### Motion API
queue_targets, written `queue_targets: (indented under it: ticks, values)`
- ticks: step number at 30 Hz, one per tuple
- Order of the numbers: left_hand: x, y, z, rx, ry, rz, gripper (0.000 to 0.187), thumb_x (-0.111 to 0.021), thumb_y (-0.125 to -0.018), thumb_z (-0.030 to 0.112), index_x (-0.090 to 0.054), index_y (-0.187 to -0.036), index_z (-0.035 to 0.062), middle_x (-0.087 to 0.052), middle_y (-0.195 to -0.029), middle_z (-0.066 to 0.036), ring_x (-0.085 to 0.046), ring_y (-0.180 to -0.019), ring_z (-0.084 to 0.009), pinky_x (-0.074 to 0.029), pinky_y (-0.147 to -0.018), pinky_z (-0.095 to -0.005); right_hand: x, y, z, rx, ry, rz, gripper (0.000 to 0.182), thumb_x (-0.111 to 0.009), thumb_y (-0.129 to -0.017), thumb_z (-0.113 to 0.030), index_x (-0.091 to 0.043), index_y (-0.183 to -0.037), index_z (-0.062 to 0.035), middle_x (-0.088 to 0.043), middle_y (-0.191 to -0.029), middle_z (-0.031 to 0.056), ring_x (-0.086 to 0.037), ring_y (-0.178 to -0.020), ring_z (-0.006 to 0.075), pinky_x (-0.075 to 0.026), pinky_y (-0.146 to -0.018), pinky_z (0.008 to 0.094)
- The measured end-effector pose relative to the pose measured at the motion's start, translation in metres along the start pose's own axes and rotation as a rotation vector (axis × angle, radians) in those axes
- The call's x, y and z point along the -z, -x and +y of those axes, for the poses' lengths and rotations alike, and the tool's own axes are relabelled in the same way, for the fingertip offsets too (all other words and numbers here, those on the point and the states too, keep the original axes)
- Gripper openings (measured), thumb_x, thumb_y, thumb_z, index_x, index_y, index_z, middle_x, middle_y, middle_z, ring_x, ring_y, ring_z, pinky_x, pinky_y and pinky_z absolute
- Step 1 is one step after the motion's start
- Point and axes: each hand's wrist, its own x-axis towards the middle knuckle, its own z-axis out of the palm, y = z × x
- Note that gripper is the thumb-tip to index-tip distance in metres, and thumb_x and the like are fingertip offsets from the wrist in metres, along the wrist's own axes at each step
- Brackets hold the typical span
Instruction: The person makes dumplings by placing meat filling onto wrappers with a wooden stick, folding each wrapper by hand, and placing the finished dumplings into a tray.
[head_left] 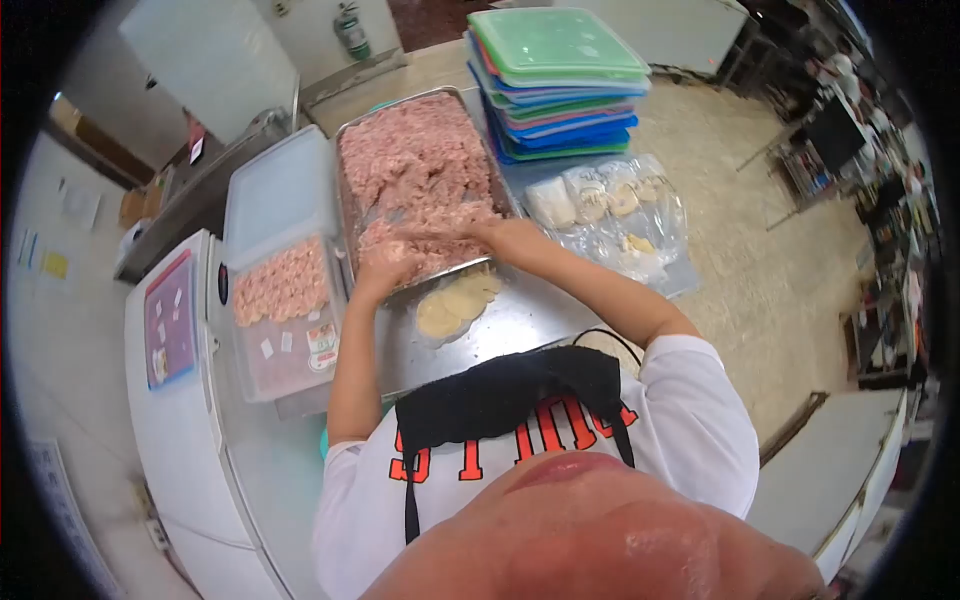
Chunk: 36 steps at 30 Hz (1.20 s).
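Pink minced meat (pixel 415 150) fills a deep metal tray (pixel 502 178). My left hand (pixel 385 262) is in the meat at the tray's near left corner, its fingers hidden by meat. My right hand (pixel 490 232) reaches in from the near right side, its fingers also sunk in or covered by meat. Just below the tray, flat pale yellow rounds (pixel 455 305) lie on the metal table (pixel 520 335). To the left, a clear container (pixel 290 350) holds rows of pink meat pieces (pixel 283 280), with a translucent lid (pixel 283 195) behind it.
Stacked coloured lids (pixel 560 85) stand behind the tray on the right. Pale dough-like pieces in clear plastic (pixel 605 200) lie in front of them. A white freezer (pixel 185 430) with a purple tray (pixel 171 320) is at left. Several people are far off at right.
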Motion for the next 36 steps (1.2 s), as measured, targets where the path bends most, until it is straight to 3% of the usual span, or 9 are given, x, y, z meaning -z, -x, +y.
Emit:
queue_targets:
  ticks: [5, 9, 15, 18, 21, 24, 27, 28, 36]
  values:
    - [0.013, 0.029, 0.046, -0.094, 0.347, -0.082, 0.076, -0.077, -0.073, 0.02, -0.039, -0.137, 0.0089, -0.051, -0.129, -0.009, -0.053, -0.104, -0.0156, -0.047, -0.084, -0.0289, 0.038, 0.01, 0.018, -0.174, 0.043, -0.217, 0.031, -0.054, -0.09, -0.025, -0.061, -0.118, -0.0143, -0.066, -0.096, 0.0166, -0.063, -0.091, 0.0328, -0.05, -0.079, 0.0402]
    - [0.009, 0.02, 0.041, -0.467, 0.036, 0.187, 0.061, -0.079, -0.071, 0.03, -0.055, -0.122, 0.0077, -0.059, -0.116, -0.014, -0.059, -0.102, -0.0288, -0.045, -0.092, -0.037, 0.077, 0.014, -0.001, -0.187, -0.348, -0.099, 0.032, -0.054, -0.093, -0.027, -0.061, -0.119, -0.0101, -0.067, -0.101, 0.0172, -0.064, -0.094, 0.0305, -0.049, -0.083, 0.0359]
    - [0.006, 0.009, 0.059, -0.338, -0.088, 0.049, 0.042, -0.08, -0.069, 0.03, -0.063, -0.094, 0.0021, -0.065, -0.092, -0.013, -0.062, -0.09, -0.0263, -0.047, -0.08, -0.0361, 0.048, 0.004, -0.001, 0.049, -0.577, -0.178, 0.032, -0.053, -0.094, -0.027, -0.062, -0.118, -0.008, -0.066, -0.103, 0.0159, -0.064, -0.093, 0.0301, -0.048, -0.082, 0.035]
    - [-0.004, -0.005, 0.05, -0.245, -0.096, 0.144, 0.043, -0.079, -0.07, 0.036, -0.062, -0.091, 0.0017, -0.065, -0.086, -0.012, -0.062, -0.086, -0.0234, -0.047, -0.076, -0.0359, 0.072, -0.002, -0.004, 0.112, -0.051, 0.022, 0.025, -0.056, -0.09, -0.03, -0.063, -0.107, -0.0129, -0.065, -0.089, 0.0119, -0.062, -0.081, 0.0343, -0.051, -0.068, 0.0443]
    - [-0.01, -0.027, 0.017, -0.069, 0.186, -0.023, 0.049, -0.077, -0.07, 0.042, -0.063, -0.095, 0.0022, -0.064, -0.082, -0.011, -0.062, -0.086, -0.0231, -0.047, -0.077, -0.0365, 0.055, 0.007, -0.022, 0.082, -0.04, 0.116, 0.023, -0.055, -0.09, -0.029, -0.061, -0.107, -0.0146, -0.063, -0.085, 0.0111, -0.063, -0.076, 0.033, -0.05, -0.063, 0.0443]
    - [-0.003, -0.011, 0.052, 0.042, -0.111, -0.085, 0.053, -0.077, -0.07, 0.043, -0.062, -0.104, 0.0037, -0.066, -0.088, -0.01, -0.062, -0.087, -0.0218, -0.048, -0.078, -0.0353, 0.015, 0.005, 0.018, 0.056, -0.043, 0.063, 0.027, -0.053, -0.091, -0.032, -0.061, -0.11, -0.0156, -0.063, -0.086, 0.012, -0.063, -0.076, 0.0341, -0.05, -0.063, 0.0459]
    - [-0.029, -0.018, -0.011, -0.183, -0.039, 0.021, 0.062, -0.078, -0.07, 0.041, -0.058, -0.117, 0.0056, -0.065, -0.098, -0.012, -0.062, -0.089, -0.021, -0.049, -0.08, -0.0343, 0.032, 0.002, 0.03, -0.005, 0.03, -0.045, 0.031, -0.052, -0.091, -0.035, -0.061, -0.112, -0.0143, -0.064, -0.086, 0.0132, -0.063, -0.077, 0.0355, -0.05, -0.065, 0.0466]
    - [-0.024, -0.014, 0.0, 0.045, 0.121, -0.141, 0.07, -0.079, -0.069, 0.037, -0.052, -0.125, 0.0051, -0.063, -0.11, -0.014, -0.061, -0.1, -0.0229, -0.047, -0.088, -0.0342, 0.042, 0.005, 0.029, -0.084, 0.087, -0.138, 0.033, -0.051, -0.091, -0.035, -0.061, -0.114, -0.013, -0.066, -0.088, 0.0146, -0.063, -0.081, 0.0362, -0.05, -0.068, 0.0461]
    - [-0.015, 0.008, 0.063, -0.33, 0.006, 0.165, 0.062, -0.082, -0.066, 0.031, -0.058, -0.116, 0.0047, -0.062, -0.112, -0.015, -0.058, -0.105, -0.0245, -0.044, -0.092, -0.0355, 0.109, 0.023, 0.018, -0.119, -0.473, -0.068, 0.033, -0.054, -0.093, -0.029, -0.063, -0.115, -0.0049, -0.067, -0.103, 0.0177, -0.065, -0.094, 0.0301, -0.049, -0.081, 0.0357]
